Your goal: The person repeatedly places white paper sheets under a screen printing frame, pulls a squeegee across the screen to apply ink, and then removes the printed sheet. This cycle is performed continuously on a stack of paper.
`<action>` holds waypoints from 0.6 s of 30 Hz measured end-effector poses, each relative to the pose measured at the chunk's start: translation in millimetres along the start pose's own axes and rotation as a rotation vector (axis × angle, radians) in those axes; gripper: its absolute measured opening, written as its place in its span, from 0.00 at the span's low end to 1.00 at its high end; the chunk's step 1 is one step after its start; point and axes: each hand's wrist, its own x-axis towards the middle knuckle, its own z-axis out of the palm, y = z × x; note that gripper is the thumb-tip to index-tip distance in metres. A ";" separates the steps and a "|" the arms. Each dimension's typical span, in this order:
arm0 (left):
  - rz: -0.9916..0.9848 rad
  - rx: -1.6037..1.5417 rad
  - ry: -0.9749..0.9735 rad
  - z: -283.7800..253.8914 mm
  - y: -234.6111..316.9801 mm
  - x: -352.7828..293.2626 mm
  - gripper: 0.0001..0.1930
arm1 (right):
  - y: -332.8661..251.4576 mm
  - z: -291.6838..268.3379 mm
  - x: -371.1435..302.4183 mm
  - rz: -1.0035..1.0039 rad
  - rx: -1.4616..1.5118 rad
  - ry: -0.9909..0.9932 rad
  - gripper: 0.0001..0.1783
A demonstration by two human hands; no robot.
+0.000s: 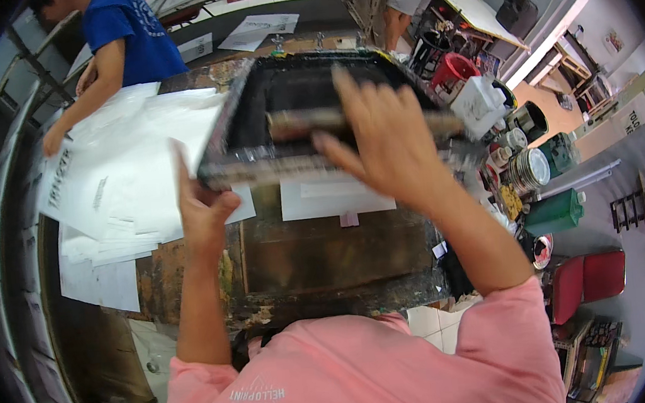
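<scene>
One rectangular frame (296, 165), dark mesh (296, 87), ink-smeared rim, above a paint-stained tabletop (328, 255). One wooden squeegee (295, 123), long, lying across the mesh; right hand (390, 137) blurred, thumb and fingers clasping it. Left hand (205, 213) at the near left corner, fingers extended, thumb apart; grip cannot be told. Loose white paper sheets (146, 141) crowd the left; red bucket (454, 74), green jug (553, 213) at right; co-worker's arm (105, 82) over the sheets.
</scene>
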 end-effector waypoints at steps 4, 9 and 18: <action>-0.110 0.768 0.126 -22.0 -51.2 -51.3 0.61 | -12.0 34.4 -62.5 -0.039 0.258 -0.388 0.23; 0.051 1.514 0.056 -45.2 -93.7 -68.8 0.61 | -40.1 94.4 -128.0 0.107 0.406 -0.408 0.22; -0.014 1.463 0.033 -52.8 -96.6 -71.4 0.61 | 41.3 226.1 -19.9 0.053 0.278 -0.161 0.22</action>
